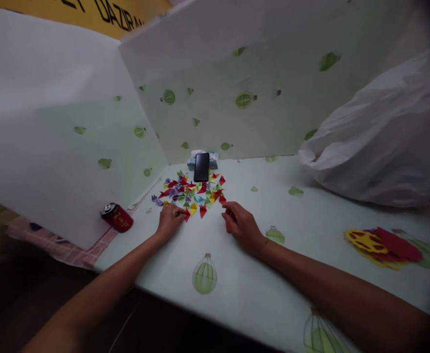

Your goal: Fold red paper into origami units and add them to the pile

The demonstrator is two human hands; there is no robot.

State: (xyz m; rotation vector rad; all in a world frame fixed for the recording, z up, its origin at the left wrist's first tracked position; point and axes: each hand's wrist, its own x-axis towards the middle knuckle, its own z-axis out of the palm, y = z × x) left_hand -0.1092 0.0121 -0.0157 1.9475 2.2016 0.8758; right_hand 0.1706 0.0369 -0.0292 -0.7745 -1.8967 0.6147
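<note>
Both bare forearms reach in from the near edge of the pale green table cover printed with hot-air balloons (237, 294), and they meet at a scatter of small folded paper triangles in red, yellow, green, blue and purple (191, 192). That pile lies just beyond the fingertips, spread wider than it is deep, so either hand is close to it. Of the two, the left hand (169, 220) is nearer: it rests palm down at the pile's near left edge, fingers loosely curled, touching a red folded piece (186, 214); whether it actually pinches that piece I cannot tell. To the right, the right hand (241, 226) lies just clear of the pile, fingers bent around something small and red, probably another paper piece, though the view is too dim to be sure. A glossy black phone (202, 166) stands at the far edge of the pile. Left of the cover, a red drink can (116, 216) lies tipped, and a crumpled white plastic bag (384, 142) bulks at the right.
</note>
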